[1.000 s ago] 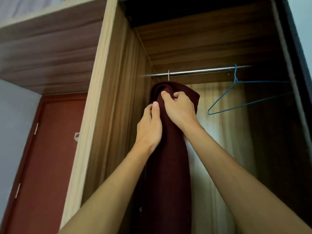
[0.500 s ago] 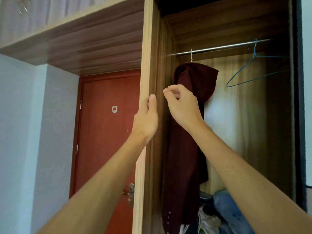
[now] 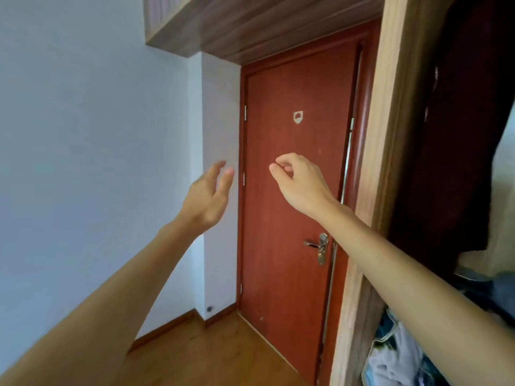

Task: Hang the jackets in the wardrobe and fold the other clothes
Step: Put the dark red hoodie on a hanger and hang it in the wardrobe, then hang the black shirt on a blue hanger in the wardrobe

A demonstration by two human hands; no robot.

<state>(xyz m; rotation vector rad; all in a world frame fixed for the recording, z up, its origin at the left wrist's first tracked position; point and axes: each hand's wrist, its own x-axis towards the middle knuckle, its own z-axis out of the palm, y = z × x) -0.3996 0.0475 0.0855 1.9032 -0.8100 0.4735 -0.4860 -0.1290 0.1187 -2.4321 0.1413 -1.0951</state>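
Maroon jacket (image 3: 457,135) hanging inside the wardrobe (image 3: 390,135) at the far right, clear of both hands, so probably time to fetch the next garment. Best to turn fully before reaching, lift one piece from the heap of clothes (image 3: 395,358) low in the wardrobe rather than dragging several, and judge at once whether to hang or fold it. Left hand (image 3: 207,196) raised before the wall, fingers straight and relaxed, empty. Right hand (image 3: 301,182) raised before the red door (image 3: 292,274), fingers loosely curled, thumb near forefinger — nothing pinched. Both forearms stretched forward and up.
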